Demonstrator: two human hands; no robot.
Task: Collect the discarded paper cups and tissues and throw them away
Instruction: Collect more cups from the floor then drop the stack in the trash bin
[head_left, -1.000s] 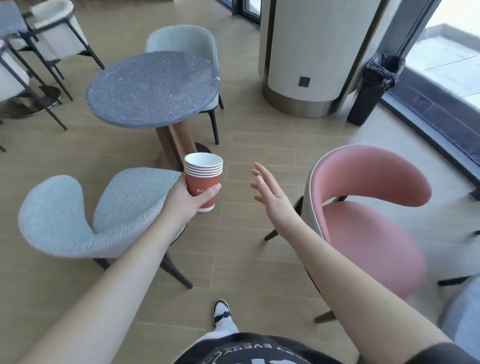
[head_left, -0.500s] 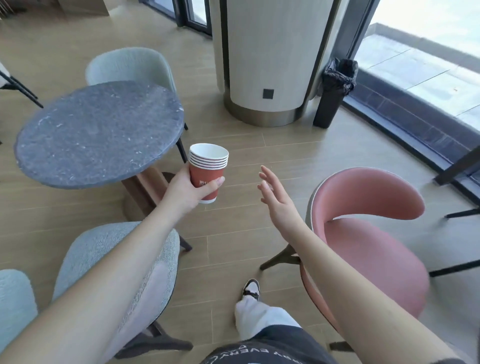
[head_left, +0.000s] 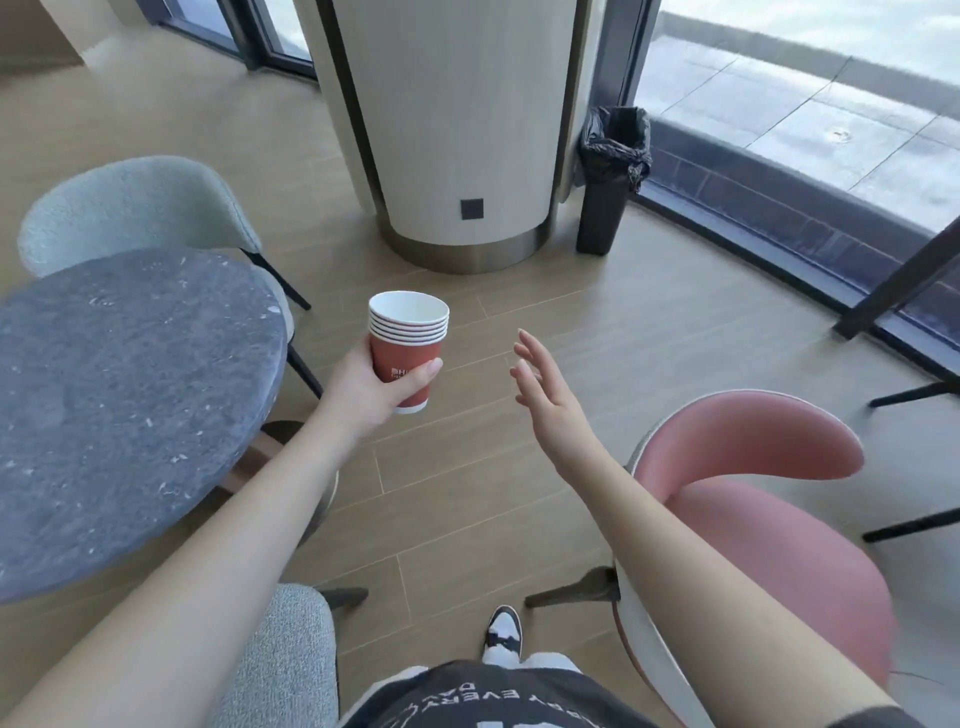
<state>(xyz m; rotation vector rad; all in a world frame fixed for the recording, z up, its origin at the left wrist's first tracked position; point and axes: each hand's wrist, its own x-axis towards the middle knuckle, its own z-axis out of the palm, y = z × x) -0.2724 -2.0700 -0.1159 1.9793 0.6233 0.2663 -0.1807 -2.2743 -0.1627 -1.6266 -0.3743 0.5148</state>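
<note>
Gripping a stack of nested red paper cups (head_left: 409, 349) around its lower half, the left hand (head_left: 371, 391) holds it upright above the wooden floor (head_left: 467, 499), thumb across the front and white rims showing at the top. The right hand (head_left: 545, 397) hangs in the air just beside the cups, apart from them, with its fingers straight and spread and nothing in it. A round grey desk (head_left: 130, 410) stands to the left of the cups, with a pale green chair (head_left: 135, 208) behind it. A pink chair (head_left: 769, 525) sits under the right forearm. Farther ahead, a black bin (head_left: 608, 182) with a bag liner stands between a wide white column (head_left: 457, 119) and the window.
</note>
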